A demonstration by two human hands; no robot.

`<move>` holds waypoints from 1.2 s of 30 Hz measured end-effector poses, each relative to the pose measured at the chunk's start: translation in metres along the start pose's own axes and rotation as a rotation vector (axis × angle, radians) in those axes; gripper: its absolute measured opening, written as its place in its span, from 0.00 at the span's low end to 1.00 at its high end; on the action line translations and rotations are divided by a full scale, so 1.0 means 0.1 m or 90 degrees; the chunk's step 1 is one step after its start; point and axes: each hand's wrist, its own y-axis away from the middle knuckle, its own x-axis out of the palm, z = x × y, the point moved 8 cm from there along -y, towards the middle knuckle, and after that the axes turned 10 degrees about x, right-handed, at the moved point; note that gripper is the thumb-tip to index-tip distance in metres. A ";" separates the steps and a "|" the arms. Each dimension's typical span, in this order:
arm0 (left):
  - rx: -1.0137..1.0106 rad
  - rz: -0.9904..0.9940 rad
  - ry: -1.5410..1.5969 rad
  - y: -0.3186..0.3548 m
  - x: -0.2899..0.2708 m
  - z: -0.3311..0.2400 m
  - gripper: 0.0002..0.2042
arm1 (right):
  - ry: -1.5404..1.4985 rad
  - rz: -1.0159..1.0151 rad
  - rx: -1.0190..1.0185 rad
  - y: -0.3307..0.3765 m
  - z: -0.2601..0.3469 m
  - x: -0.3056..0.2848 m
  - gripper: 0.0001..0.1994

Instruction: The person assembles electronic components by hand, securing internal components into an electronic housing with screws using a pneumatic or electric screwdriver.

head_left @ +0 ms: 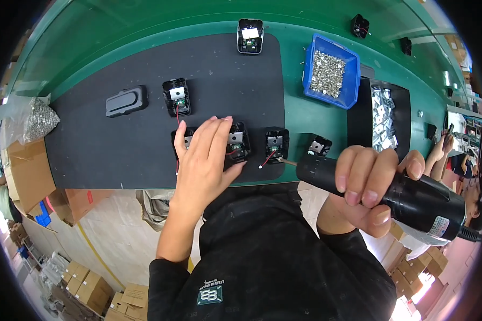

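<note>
My right hand [375, 187] is wrapped round a black corded electric screwdriver [326, 172]. Its bit points left, and the tip is at the lower right corner of a small black plastic housing [275, 143] with a circuit board, a metal plate and a red wire. My left hand [201, 163] lies over two similar housings. Its fingers and thumb grip the right-hand black housing [236, 140], while the left-hand housing [180, 143] is mostly covered by the fingers. Another open housing [319, 144] stands tilted beside the screwdriver.
A blue bin [353, 80] of small metal parts and a black box [407, 115] of metal plates stand at the right. Further housings [177, 96] [250, 45] and a black cover [126, 101] lie on the dark mat [91, 155]. A bag of parts [40, 119] sits far left.
</note>
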 end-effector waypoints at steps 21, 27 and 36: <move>0.084 -0.053 0.234 0.01 -0.14 -0.37 0.35 | 0.045 0.082 0.138 -0.08 -0.28 0.25 0.20; 0.117 -0.026 0.220 -0.07 -0.15 -0.44 0.34 | 0.048 0.140 0.133 -0.10 -0.30 0.28 0.19; 0.101 0.000 0.220 -0.12 -0.15 -0.39 0.35 | -0.242 0.244 0.024 -0.24 0.04 0.10 0.28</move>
